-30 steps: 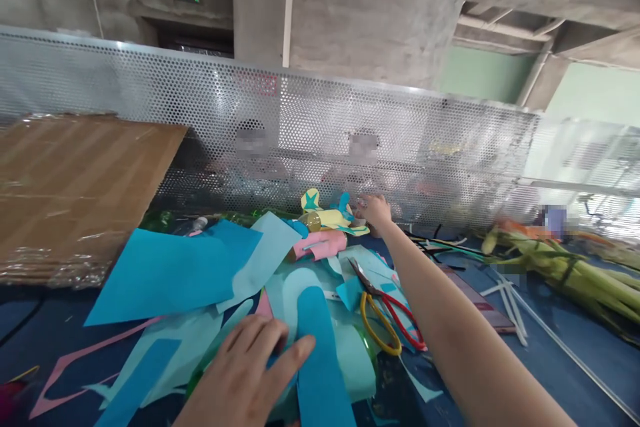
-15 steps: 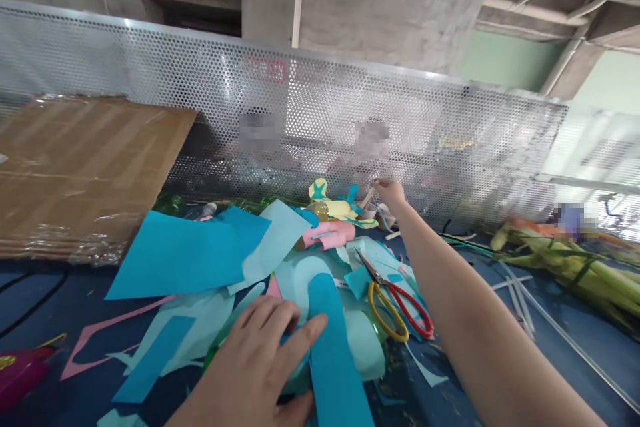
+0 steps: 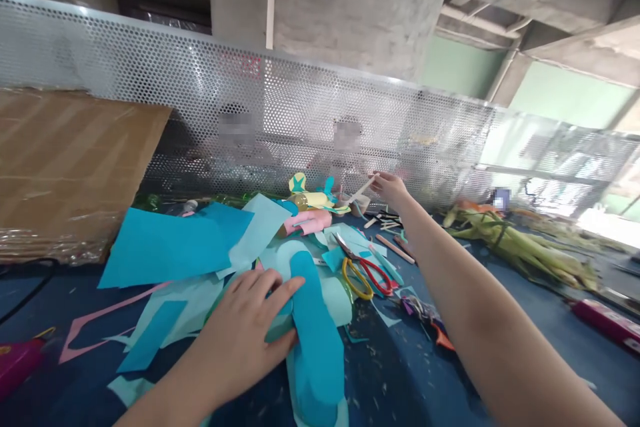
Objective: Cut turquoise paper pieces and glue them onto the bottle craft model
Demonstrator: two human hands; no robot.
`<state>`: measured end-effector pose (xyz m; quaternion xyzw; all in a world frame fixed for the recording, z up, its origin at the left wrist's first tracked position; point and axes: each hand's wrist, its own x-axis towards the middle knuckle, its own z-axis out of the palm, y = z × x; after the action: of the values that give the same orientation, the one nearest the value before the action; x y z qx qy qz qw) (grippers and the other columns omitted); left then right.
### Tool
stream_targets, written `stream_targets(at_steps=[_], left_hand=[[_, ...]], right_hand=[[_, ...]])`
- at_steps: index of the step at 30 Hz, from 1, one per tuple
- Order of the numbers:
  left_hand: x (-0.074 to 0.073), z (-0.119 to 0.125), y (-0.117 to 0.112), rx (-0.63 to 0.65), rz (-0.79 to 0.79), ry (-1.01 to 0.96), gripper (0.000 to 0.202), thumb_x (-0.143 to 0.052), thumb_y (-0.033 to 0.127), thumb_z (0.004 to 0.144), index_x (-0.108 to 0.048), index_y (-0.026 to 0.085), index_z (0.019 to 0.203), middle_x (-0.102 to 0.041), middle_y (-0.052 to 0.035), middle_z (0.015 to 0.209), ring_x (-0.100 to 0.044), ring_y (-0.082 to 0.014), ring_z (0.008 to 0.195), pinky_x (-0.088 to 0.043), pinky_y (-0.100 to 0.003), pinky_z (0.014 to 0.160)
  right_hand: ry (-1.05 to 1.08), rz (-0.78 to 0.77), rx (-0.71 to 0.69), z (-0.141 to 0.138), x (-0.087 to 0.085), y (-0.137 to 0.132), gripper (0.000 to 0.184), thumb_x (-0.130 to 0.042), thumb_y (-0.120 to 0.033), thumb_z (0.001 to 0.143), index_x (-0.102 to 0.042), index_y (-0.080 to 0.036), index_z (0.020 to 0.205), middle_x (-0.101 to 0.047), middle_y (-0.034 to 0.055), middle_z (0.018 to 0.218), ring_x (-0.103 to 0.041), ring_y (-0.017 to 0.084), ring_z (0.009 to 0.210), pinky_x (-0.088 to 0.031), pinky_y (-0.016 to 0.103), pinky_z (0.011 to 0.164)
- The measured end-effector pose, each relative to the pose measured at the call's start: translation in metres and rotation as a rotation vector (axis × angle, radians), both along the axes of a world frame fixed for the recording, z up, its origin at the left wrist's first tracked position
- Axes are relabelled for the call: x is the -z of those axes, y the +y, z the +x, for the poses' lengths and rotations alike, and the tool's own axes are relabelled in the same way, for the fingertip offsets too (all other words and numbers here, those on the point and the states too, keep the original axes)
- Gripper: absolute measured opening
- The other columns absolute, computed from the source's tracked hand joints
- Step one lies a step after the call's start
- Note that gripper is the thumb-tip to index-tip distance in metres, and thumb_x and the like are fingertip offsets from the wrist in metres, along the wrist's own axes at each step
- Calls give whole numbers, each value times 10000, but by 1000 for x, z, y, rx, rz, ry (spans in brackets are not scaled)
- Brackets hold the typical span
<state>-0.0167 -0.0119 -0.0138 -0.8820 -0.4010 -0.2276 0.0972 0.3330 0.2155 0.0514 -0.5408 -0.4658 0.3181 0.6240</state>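
Observation:
My left hand [image 3: 250, 327] lies flat, fingers spread, on a pile of blue paper cut-outs [image 3: 310, 320] at the near middle of the table. My right arm reaches far across the table. My right hand [image 3: 390, 188] is pinched on a thin pale stick [image 3: 361, 191], held just above a small cup by the mesh screen. Scissors with yellow and red handles [image 3: 363, 273] rest on the paper scraps between my two arms. A yellow and blue paper craft [image 3: 313, 197] sits beside the cup.
A perforated metal screen [image 3: 280, 113] runs along the table's far edge, with people seated behind it. Wrapped cardboard [image 3: 65, 167] leans at the left. A bundle of green stalks [image 3: 520, 247] lies at the right. Loose sticks [image 3: 393, 247] and a pink box [image 3: 607, 323] lie nearby.
My right hand has lifted a thin stick from beside the cup and shifted slightly right. My left hand stays pressed on the blue paper. The camera has swung right and down.

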Motion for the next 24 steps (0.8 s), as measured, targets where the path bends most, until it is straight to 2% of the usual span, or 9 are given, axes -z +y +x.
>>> stream_targets(at_steps=[5, 8, 11, 17, 21, 24], left_hand=[[0, -2, 1, 0, 2, 2, 448, -549, 447, 879, -567, 259, 1285, -624, -104, 1168, -573, -314, 1065, -489, -460, 864], [-2, -2, 0, -1, 4, 7, 492, -458, 550, 911, -578, 239, 1273, -629, -116, 1157, -581, -315, 1047, -485, -471, 861], [-2, -1, -1, 7, 9, 6, 519, -373, 583, 936, -572, 247, 1278, -631, -106, 1146, -581, -295, 1041, -473, -461, 885], [0, -1, 0, 6, 13, -30, 476, -370, 562, 947, -574, 277, 1268, -627, -78, 1136, -573, -270, 1049, -457, -434, 920], [-3, -1, -3, 8, -17, -14, 441, -498, 455, 905, -556, 251, 1292, -618, -98, 1147, -558, -292, 1065, -448, -473, 935], [-8, 0, -6, 14, -42, 11, 458, -522, 373, 870, -546, 240, 1308, -603, -112, 1141, -552, -313, 1072, -457, -494, 915]], right_hand=[[31, -15, -9, 6, -8, -25, 323, -568, -324, 923, -568, -167, 1205, -594, 90, 1204, -615, 209, 1001, -533, 417, 835], [33, -29, -8, 7, -12, -34, 322, -567, -324, 923, -569, -168, 1204, -594, 90, 1205, -614, 208, 1001, -533, 416, 835], [29, -49, -12, 5, -13, -39, 326, -568, -325, 923, -567, -169, 1209, -591, 91, 1212, -612, 211, 1008, -531, 421, 840], [32, -88, -49, -4, -8, -43, 331, -567, -327, 923, -564, -170, 1214, -588, 92, 1216, -611, 213, 1012, -530, 423, 842], [18, -113, -121, -13, -4, -49, 319, -559, -331, 927, -570, -175, 1205, -591, 92, 1213, -611, 207, 1004, -532, 416, 838], [1, -129, -216, -20, -6, -62, 295, -560, -320, 928, -581, -171, 1181, -606, 86, 1179, -621, 193, 966, -542, 393, 810]])
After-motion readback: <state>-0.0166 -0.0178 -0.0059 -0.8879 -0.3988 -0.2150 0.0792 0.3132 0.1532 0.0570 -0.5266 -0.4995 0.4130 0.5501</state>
